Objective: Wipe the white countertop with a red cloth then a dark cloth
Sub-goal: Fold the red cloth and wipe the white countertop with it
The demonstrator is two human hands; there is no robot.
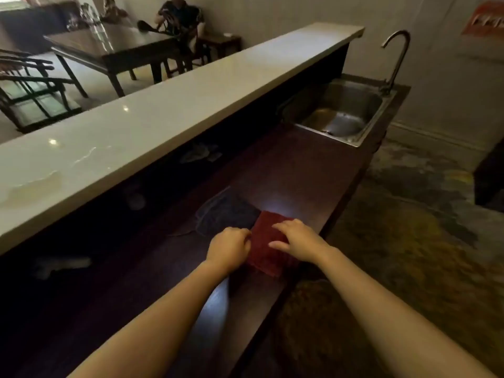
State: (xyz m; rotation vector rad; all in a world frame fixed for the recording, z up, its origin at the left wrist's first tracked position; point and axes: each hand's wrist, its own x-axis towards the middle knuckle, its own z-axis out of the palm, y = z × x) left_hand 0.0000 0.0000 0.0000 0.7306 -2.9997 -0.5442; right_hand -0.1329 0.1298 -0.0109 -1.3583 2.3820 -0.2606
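A folded red cloth (266, 248) lies on the dark wooden lower counter (286, 173), close to its front edge. My left hand (229, 248) is curled at the cloth's left edge, fingers pinching it. My right hand (296, 238) lies flat on top of the cloth with fingers spread. A dark cloth (226, 214) lies crumpled just behind and left of the red one, touching it. The long white countertop (163, 110) runs diagonally above the lower counter, with wet-looking streaks near its left end.
A steel sink (338, 110) with a curved tap (395, 55) sits at the far end of the lower counter. Small pale objects lie in shadow under the white top. A dining table (109, 47), chairs and a seated person are beyond it. Patterned floor lies to the right.
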